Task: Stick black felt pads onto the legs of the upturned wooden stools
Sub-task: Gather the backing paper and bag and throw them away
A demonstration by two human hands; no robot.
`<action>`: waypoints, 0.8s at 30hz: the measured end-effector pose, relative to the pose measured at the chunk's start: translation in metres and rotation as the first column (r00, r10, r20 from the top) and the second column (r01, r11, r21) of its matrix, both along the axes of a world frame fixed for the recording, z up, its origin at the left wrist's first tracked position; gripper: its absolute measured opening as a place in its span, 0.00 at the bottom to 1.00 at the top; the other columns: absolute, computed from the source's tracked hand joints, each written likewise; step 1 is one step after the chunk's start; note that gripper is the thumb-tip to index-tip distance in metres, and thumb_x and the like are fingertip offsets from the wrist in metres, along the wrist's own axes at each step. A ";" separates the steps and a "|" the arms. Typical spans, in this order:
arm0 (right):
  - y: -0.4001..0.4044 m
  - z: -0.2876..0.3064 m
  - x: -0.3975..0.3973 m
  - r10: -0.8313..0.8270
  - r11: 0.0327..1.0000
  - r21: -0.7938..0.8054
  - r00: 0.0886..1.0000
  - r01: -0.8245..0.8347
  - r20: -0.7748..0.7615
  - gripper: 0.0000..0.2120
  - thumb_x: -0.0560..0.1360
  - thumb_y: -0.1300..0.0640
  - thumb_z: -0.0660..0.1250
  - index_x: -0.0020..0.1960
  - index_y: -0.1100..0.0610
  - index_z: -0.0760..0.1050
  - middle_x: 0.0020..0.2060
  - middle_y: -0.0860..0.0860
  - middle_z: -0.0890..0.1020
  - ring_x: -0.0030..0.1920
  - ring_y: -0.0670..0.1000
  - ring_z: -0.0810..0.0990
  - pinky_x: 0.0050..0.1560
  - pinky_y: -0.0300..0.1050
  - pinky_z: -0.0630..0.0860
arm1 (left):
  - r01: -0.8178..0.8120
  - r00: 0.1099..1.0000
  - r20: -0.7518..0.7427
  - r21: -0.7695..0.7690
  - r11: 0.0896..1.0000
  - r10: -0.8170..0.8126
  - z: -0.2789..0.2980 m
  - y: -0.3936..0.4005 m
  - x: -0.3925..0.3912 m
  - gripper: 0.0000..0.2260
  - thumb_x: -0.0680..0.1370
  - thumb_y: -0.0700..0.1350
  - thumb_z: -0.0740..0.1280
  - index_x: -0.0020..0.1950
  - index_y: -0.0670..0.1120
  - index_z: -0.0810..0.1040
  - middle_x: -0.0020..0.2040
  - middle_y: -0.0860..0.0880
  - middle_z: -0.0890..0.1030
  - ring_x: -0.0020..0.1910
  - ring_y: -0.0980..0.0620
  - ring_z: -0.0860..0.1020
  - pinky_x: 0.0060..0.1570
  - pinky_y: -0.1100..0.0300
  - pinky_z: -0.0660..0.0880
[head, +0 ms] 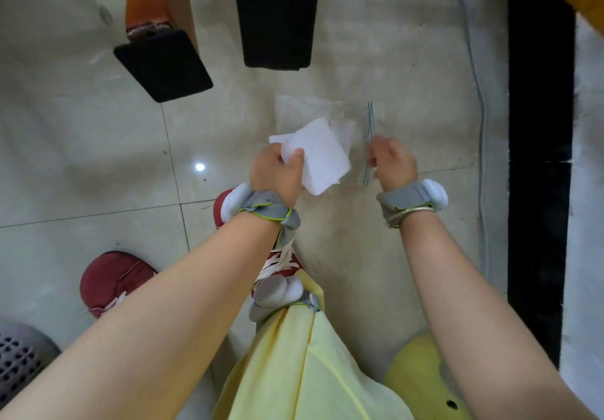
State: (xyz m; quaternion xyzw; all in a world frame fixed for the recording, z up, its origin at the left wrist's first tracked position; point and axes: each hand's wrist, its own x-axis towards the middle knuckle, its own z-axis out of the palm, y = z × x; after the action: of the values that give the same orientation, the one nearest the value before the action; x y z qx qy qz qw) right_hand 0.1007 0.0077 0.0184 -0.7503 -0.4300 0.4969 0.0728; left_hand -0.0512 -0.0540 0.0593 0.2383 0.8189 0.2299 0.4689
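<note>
- the floor (81,158) is of pale glossy tiles with thin dark joints; a small spot of light reflects on it; a long black strip (541,158) runs along the right side, and a thin cable (480,109) lies just left of it
- two wooden stool legs (147,4) stand up at the top; each carries a black felt pad on its end, the left pad (163,66) tilted, the right pad (276,29) more square to the camera
- between the legs and the hands the tiles are free; below are two red shoes (111,279), a yellow garment (294,354), and a grey perforated thing (19,357) at the lower left corner
- the left hand (276,171) is closed on a white sheet (322,155), thumb on top, fingers below it
- the right hand (394,161) is curled on the edge of a clear plastic bag (369,132) with a blue-green strip; the bag is hard to see
- both wrists wear a grey band (405,202) with a white unit
- both felt pads are well apart from the fingers, up and to the left
</note>
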 end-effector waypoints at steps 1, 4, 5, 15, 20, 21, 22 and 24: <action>0.003 -0.007 0.000 -0.087 0.994 0.085 0.985 0.075 0.152 0.13 0.73 0.48 0.63 0.47 0.58 0.76 0.45 0.55 0.81 0.44 0.52 0.79 0.48 0.43 0.74 | -0.028 0.999 -0.038 -0.016 0.999 0.027 0.000 -0.002 -0.004 0.13 0.77 0.45 0.60 0.54 0.37 0.76 0.52 0.37 0.80 0.53 0.40 0.76 0.43 0.58 0.64; 0.007 -0.019 -0.009 -0.023 0.999 -0.013 0.925 0.030 0.380 0.25 0.65 0.43 0.67 0.55 0.58 0.75 0.55 0.58 0.78 0.54 0.59 0.77 0.58 0.47 0.73 | -0.099 0.994 -0.059 -0.045 0.994 0.096 -0.002 -0.005 -0.011 0.13 0.76 0.41 0.59 0.58 0.38 0.72 0.51 0.39 0.78 0.49 0.41 0.74 0.34 0.60 0.59; 0.009 -0.021 -0.013 0.044 0.997 -0.074 0.930 -0.018 0.365 0.20 0.64 0.44 0.66 0.48 0.57 0.77 0.50 0.58 0.80 0.50 0.58 0.79 0.54 0.45 0.76 | -0.117 0.992 -0.059 -0.058 0.991 0.114 0.000 -0.006 -0.014 0.13 0.76 0.40 0.59 0.59 0.38 0.71 0.51 0.40 0.77 0.47 0.42 0.73 0.33 0.61 0.59; -0.026 0.030 -0.070 0.418 0.906 0.004 0.898 -0.423 0.136 0.08 0.70 0.61 0.65 0.34 0.62 0.74 0.32 0.60 0.74 0.39 0.55 0.72 0.32 0.36 0.67 | -0.107 0.985 -0.149 -0.130 0.986 0.087 0.045 -0.056 -0.083 0.12 0.78 0.42 0.57 0.57 0.39 0.75 0.57 0.36 0.79 0.56 0.38 0.76 0.52 0.54 0.72; -0.084 0.103 -0.145 0.797 0.539 0.185 0.569 -0.822 0.203 0.07 0.71 0.62 0.63 0.44 0.64 0.77 0.48 0.64 0.80 0.50 0.63 0.77 0.46 0.48 0.72 | -0.198 0.911 -0.394 -0.151 0.969 0.125 0.112 -0.119 -0.142 0.11 0.78 0.42 0.57 0.48 0.38 0.77 0.55 0.32 0.78 0.54 0.34 0.75 0.47 0.52 0.71; -0.097 0.120 -0.160 0.855 0.430 0.224 0.474 -0.875 0.211 0.08 0.71 0.63 0.62 0.47 0.65 0.77 0.50 0.65 0.79 0.51 0.63 0.77 0.46 0.49 0.72 | -0.223 0.895 -0.423 -0.155 0.962 0.140 0.128 -0.135 -0.151 0.12 0.78 0.42 0.56 0.49 0.38 0.76 0.56 0.33 0.78 0.55 0.34 0.75 0.50 0.52 0.71; -0.108 0.140 -0.176 0.893 0.338 0.251 0.393 -0.907 0.218 0.08 0.71 0.64 0.61 0.47 0.65 0.76 0.50 0.65 0.78 0.51 0.64 0.76 0.47 0.50 0.73 | -0.260 0.880 -0.446 -0.159 0.952 0.166 0.145 -0.150 -0.160 0.12 0.78 0.42 0.56 0.52 0.37 0.76 0.58 0.34 0.77 0.58 0.34 0.74 0.53 0.52 0.71; -0.118 0.173 -0.203 0.924 0.182 0.326 0.275 -0.928 0.267 0.08 0.71 0.65 0.61 0.46 0.67 0.75 0.50 0.66 0.78 0.51 0.64 0.76 0.48 0.52 0.74 | -0.315 0.844 -0.493 -0.142 0.938 0.209 0.169 -0.164 -0.175 0.14 0.78 0.39 0.56 0.59 0.35 0.73 0.62 0.35 0.75 0.62 0.37 0.73 0.50 0.56 0.71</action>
State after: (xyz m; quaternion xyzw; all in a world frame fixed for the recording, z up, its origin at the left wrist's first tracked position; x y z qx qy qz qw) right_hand -0.1024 -0.1105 0.1912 -0.3046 -0.8898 0.3294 -0.0836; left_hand -0.2264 -0.2176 0.2285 0.1195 0.9529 0.1366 0.2431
